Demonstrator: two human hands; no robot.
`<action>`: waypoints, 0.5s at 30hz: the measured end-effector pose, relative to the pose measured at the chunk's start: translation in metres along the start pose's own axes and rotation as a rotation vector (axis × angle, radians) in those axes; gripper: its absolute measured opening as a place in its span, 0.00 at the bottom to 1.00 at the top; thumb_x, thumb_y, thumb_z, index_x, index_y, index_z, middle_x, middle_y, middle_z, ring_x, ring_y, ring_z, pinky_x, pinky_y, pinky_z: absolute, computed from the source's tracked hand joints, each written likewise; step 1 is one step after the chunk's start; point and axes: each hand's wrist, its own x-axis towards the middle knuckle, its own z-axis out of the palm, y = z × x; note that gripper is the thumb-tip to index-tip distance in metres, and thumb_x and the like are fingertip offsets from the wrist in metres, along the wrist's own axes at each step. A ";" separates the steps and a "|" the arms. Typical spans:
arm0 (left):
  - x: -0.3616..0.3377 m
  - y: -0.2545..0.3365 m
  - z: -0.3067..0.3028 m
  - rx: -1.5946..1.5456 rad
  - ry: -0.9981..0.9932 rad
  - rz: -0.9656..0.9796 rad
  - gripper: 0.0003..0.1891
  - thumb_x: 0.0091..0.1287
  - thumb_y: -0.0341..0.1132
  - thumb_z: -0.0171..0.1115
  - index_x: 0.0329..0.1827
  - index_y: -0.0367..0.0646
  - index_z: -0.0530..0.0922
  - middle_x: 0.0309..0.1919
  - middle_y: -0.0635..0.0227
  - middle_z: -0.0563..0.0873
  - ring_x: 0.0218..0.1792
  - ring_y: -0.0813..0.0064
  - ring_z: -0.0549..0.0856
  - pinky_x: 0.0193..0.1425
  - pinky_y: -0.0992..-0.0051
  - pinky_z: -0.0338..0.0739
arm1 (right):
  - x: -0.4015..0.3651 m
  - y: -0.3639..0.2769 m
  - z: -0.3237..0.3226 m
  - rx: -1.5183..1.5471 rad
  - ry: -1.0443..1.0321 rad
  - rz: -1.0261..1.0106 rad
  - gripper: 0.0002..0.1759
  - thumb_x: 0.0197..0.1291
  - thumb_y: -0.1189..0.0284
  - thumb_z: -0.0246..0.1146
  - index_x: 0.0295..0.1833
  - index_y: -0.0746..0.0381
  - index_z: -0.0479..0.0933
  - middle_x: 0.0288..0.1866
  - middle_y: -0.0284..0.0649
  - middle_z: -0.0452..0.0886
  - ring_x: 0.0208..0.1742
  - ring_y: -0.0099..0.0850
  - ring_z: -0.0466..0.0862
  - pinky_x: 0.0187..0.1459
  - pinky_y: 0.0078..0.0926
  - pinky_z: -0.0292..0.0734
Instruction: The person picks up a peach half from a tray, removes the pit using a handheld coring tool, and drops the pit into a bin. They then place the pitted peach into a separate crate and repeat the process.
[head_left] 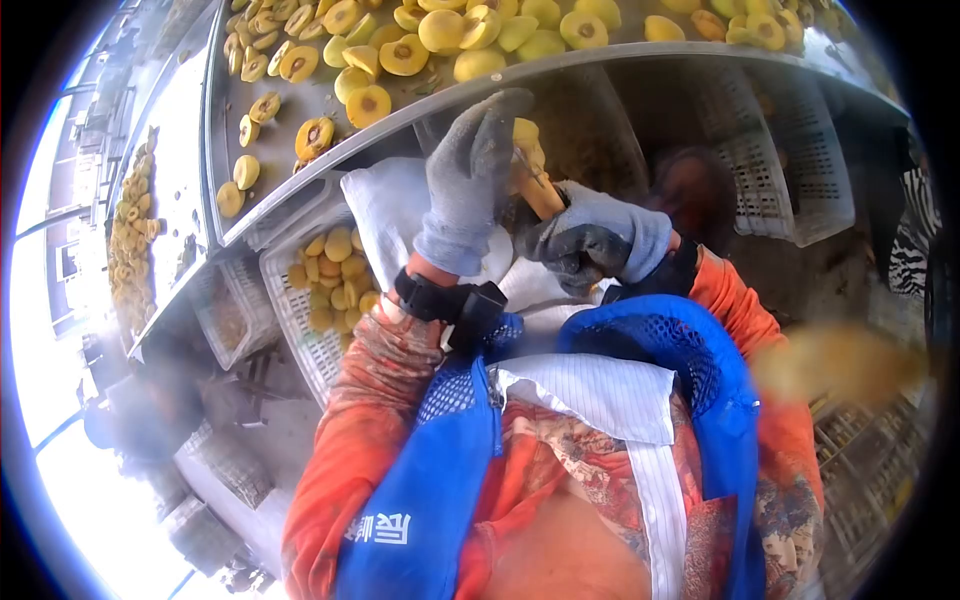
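Observation:
Both my hands wear grey work gloves with dark palms. My left hand [462, 180] is raised just below the metal table edge, its fingers closed against a yellow peach [529, 143]. My right hand [600, 238] is curled around a tool with a wooden handle [540, 194]. The handle slants up from my fist toward the peach, and its metal end lies against the fruit, partly hidden. Above my hands, halved yellow peaches [403, 55] are spread on the metal table [290, 115], some with the brown stone showing.
A white crate [300, 345] of peaches stands below the table at left, beside a white sack [385, 215]. More white crates [765, 165] are under the table at right. Another table with peach halves [135, 230] is at far left. A blurred yellowish shape [840, 362] shows at right.

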 end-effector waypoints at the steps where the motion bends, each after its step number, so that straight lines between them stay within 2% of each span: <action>1: 0.005 0.005 -0.006 0.105 -0.094 0.049 0.18 0.67 0.31 0.59 0.60 0.46 0.78 0.53 0.60 0.84 0.48 0.68 0.86 0.51 0.74 0.80 | 0.003 0.007 0.000 0.074 -0.026 -0.049 0.08 0.52 0.71 0.64 0.37 0.62 0.79 0.25 0.31 0.75 0.27 0.19 0.74 0.29 0.20 0.68; 2: 0.008 0.005 -0.010 0.213 -0.192 0.096 0.18 0.65 0.30 0.60 0.59 0.45 0.80 0.51 0.61 0.85 0.47 0.70 0.86 0.50 0.74 0.81 | -0.005 0.007 -0.001 0.100 -0.009 -0.064 0.08 0.52 0.72 0.63 0.38 0.63 0.78 0.26 0.30 0.75 0.27 0.18 0.74 0.30 0.19 0.68; 5: 0.031 -0.005 -0.014 0.352 -0.308 0.137 0.17 0.64 0.28 0.60 0.56 0.44 0.81 0.47 0.62 0.87 0.44 0.72 0.87 0.49 0.75 0.81 | -0.002 0.010 0.006 0.186 -0.006 -0.149 0.07 0.54 0.73 0.62 0.38 0.63 0.78 0.26 0.31 0.75 0.27 0.19 0.74 0.30 0.18 0.67; 6: 0.030 -0.004 -0.013 0.310 -0.292 0.085 0.16 0.64 0.29 0.60 0.56 0.44 0.81 0.47 0.62 0.87 0.43 0.72 0.87 0.49 0.75 0.81 | 0.002 0.012 0.010 0.246 -0.020 -0.183 0.06 0.55 0.73 0.61 0.38 0.63 0.77 0.25 0.31 0.75 0.27 0.19 0.74 0.29 0.18 0.67; 9: 0.033 -0.002 -0.003 0.187 -0.224 -0.023 0.16 0.64 0.31 0.62 0.55 0.44 0.82 0.46 0.64 0.87 0.40 0.72 0.87 0.46 0.75 0.81 | 0.014 0.020 0.012 0.541 -0.195 -0.244 0.05 0.58 0.72 0.61 0.35 0.62 0.75 0.23 0.32 0.73 0.22 0.21 0.72 0.25 0.19 0.66; 10: 0.026 0.012 0.003 0.027 -0.165 -0.106 0.16 0.62 0.30 0.63 0.53 0.44 0.82 0.46 0.65 0.87 0.40 0.73 0.87 0.45 0.75 0.81 | 0.017 0.019 0.014 0.635 -0.313 -0.224 0.05 0.58 0.72 0.61 0.34 0.62 0.74 0.22 0.32 0.72 0.20 0.21 0.71 0.23 0.19 0.65; 11: 0.021 0.007 0.004 0.153 -0.091 0.046 0.15 0.64 0.32 0.62 0.53 0.41 0.82 0.46 0.64 0.87 0.40 0.74 0.86 0.45 0.76 0.80 | 0.021 0.020 0.017 0.730 -0.433 -0.201 0.05 0.58 0.72 0.61 0.33 0.61 0.73 0.21 0.32 0.71 0.19 0.21 0.70 0.21 0.20 0.64; 12: 0.017 0.002 0.006 0.289 0.005 0.187 0.15 0.65 0.34 0.61 0.54 0.39 0.81 0.45 0.64 0.86 0.40 0.75 0.85 0.45 0.77 0.79 | 0.023 0.022 0.020 0.722 -0.291 -0.192 0.07 0.57 0.74 0.61 0.30 0.59 0.70 0.17 0.31 0.67 0.14 0.21 0.67 0.18 0.19 0.61; 15: 0.017 -0.022 -0.001 0.204 0.182 0.162 0.21 0.72 0.43 0.56 0.59 0.36 0.78 0.45 0.63 0.85 0.41 0.75 0.84 0.45 0.78 0.78 | 0.025 0.009 0.024 0.750 -0.322 -0.198 0.07 0.56 0.75 0.62 0.31 0.60 0.70 0.17 0.31 0.68 0.15 0.20 0.68 0.18 0.18 0.61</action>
